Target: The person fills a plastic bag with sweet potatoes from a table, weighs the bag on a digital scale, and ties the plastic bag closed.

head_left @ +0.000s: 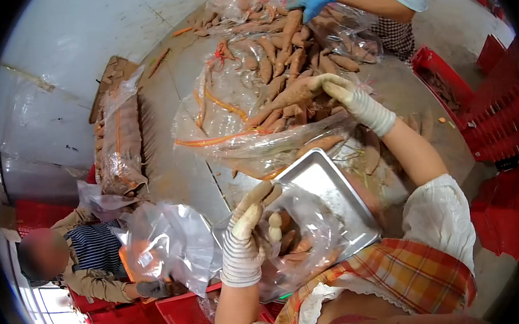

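My right hand [361,104], in a pale glove with a striped cuff, grips the near end of a long, dirt-covered sweet potato [291,96] over the heap. My left hand [246,235], gloved alike, is at the side of a clear plastic bag [317,218], its fingers around the bag's edge. Inside this bag lie several sweet potatoes [295,244]. Beneath the bag is a shiny metal tray [358,200], close to my apron. A larger clear bag [220,116] with an orange drawstring spreads beside the heap.
Across the table a co-worker's blue-gloved hand [314,3] rests on the sweet potatoes. Another person [94,252] at the left handles a clear bag [169,246]. A long packed bag [119,135] lies at the table's left edge. Red crates [497,121] stand at the right.
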`<action>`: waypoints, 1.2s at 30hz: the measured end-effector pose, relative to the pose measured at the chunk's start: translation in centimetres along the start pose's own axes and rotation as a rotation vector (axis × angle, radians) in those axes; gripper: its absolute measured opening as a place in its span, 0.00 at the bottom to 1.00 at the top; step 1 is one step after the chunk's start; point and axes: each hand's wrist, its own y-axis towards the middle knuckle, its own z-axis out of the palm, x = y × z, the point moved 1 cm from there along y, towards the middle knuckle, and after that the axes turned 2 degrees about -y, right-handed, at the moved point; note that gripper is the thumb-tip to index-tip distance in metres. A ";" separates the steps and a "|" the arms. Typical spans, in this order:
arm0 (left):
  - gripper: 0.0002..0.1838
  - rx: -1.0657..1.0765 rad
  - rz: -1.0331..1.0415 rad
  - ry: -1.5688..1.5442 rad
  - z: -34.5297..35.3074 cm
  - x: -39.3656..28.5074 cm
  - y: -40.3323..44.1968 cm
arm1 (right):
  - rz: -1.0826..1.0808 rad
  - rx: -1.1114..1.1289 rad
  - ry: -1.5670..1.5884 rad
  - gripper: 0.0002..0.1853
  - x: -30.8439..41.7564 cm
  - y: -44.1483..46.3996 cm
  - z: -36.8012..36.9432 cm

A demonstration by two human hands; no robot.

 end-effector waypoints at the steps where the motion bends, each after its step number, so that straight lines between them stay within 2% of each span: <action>1: 0.27 0.002 -0.002 -0.008 0.5 0.4 0.1 | -0.006 -0.021 -0.003 0.17 1.2 -1.5 -0.2; 2: 0.28 0.072 -0.034 -0.024 0.8 0.9 0.3 | -0.041 0.026 0.093 0.14 2.4 -2.7 -0.4; 3: 0.29 0.139 -0.064 -0.040 1.1 1.4 0.5 | -0.016 0.064 0.000 0.13 3.6 -3.9 -0.4; 5: 0.28 0.201 -0.081 -0.110 2.1 2.4 0.8 | -0.161 0.090 -0.070 0.13 5.0 -6.1 0.9; 6: 0.28 0.231 -0.087 -0.222 2.9 3.1 0.9 | -0.273 0.194 -0.075 0.14 7.6 -6.6 1.9; 7: 0.28 0.259 -0.094 -0.333 3.4 3.6 1.1 | -0.292 0.233 -0.161 0.16 6.8 -7.3 2.1; 8: 0.31 0.337 -0.093 -0.409 3.5 3.9 2.2 | -0.351 0.253 -0.079 0.17 6.8 -7.8 3.1; 9: 0.35 0.348 -0.046 -0.357 4.0 3.7 2.4 | -0.409 0.270 0.004 0.17 7.0 -8.1 4.1; 11: 0.40 0.406 0.101 -0.368 5.6 3.3 2.6 | -0.339 0.368 0.097 0.17 7.2 -9.0 5.4; 12: 0.40 0.399 0.105 -0.369 5.4 3.4 2.3 | -0.190 0.354 0.368 0.16 7.0 -9.3 6.2; 13: 0.39 0.308 0.075 -0.480 5.1 3.5 2.2 | -0.037 0.330 0.633 0.15 6.5 -9.6 6.7; 14: 0.39 0.215 0.042 -0.589 4.8 3.8 2.1 | -0.002 0.379 0.837 0.14 5.4 -9.3 6.7; 15: 0.39 0.215 0.038 -0.590 4.8 3.8 2.0 | 0.000 0.376 0.837 0.14 5.3 -9.6 7.1; 17: 0.38 0.120 0.065 -0.574 4.8 3.9 2.0 | 0.102 0.241 1.077 0.16 5.2 -9.9 8.2; 18: 0.38 0.119 0.068 -0.589 4.5 4.3 2.3 | 0.119 0.201 1.059 0.20 4.2 -10.1 8.3; 21: 0.38 0.139 0.073 -0.560 4.2 5.0 2.7 | 0.079 0.189 1.049 0.25 3.9 -10.6 8.8; 22: 0.38 0.111 0.095 -0.552 4.2 5.3 2.8 | 0.081 0.174 1.028 0.30 4.4 -10.7 8.9; 26: 0.36 0.062 0.030 -0.639 5.5 5.4 1.9 | 0.116 0.079 0.846 0.35 5.3 -11.6 8.4; 31: 0.40 0.066 0.055 -0.544 6.0 6.0 1.5 | 0.148 0.058 0.848 0.33 5.6 -12.3 7.6; 33: 0.39 0.127 0.143 -0.425 6.0 6.3 1.5 | 0.141 0.033 0.834 0.33 5.7 -12.6 7.2; 35: 0.38 0.138 0.107 -0.444 6.1 6.9 1.4 | 0.074 0.032 0.792 0.32 6.0 -12.9 6.8; 36: 0.39 0.097 0.150 -0.348 6.4 7.0 1.2 | 0.055 0.003 0.779 0.30 6.0 -13.1 6.7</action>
